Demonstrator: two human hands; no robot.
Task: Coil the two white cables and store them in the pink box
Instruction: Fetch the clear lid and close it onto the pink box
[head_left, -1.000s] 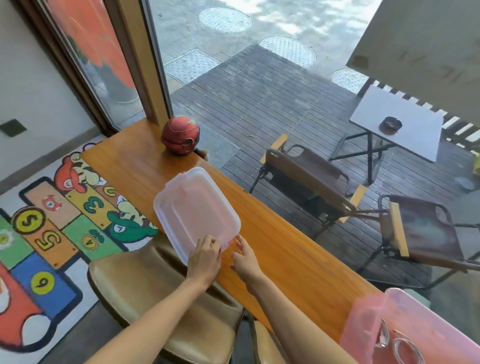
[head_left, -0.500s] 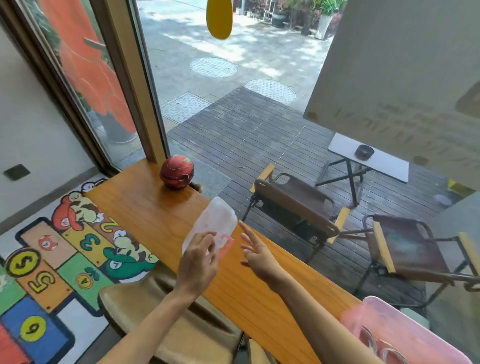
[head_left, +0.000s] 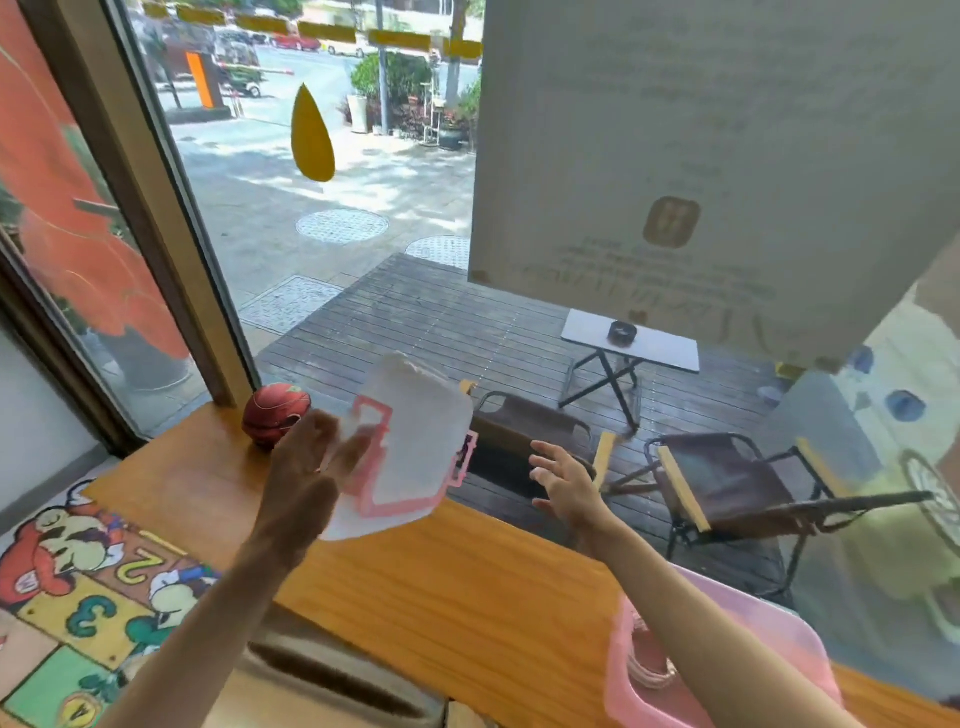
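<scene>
At the middle of the frame the left hand (head_left: 306, 467) holds a translucent lid (head_left: 410, 441) with pink latches up in the air, tilted on edge above the wooden surface (head_left: 467, 587). Its fingers (head_left: 358, 447) are closed on the lid's left edge, the thumb side blurred. To the right of the lid, and apart from it, the right hand (head_left: 563, 480) hovers with its fingers (head_left: 545, 452) spread wide, holding nothing; its forearm runs down toward the lower right of the frame.

The pink box (head_left: 727, 660) sits on the surface at the lower right, uncovered, partly hidden behind the right forearm. Inside it, at its left side, a coil of white cable (head_left: 649, 670) shows; whether both cables are there cannot be told.

At the far left end of the surface, against the window frame, rests a small red ball (head_left: 272, 415). In the lower left of the frame lie a colourful number play mat (head_left: 78, 597) on the floor and the tan seat of a chair (head_left: 322, 680) just below the surface's near edge. Through the glass, folding chairs (head_left: 717, 478) and a small white table (head_left: 631, 340) stand on dark decking.
</scene>
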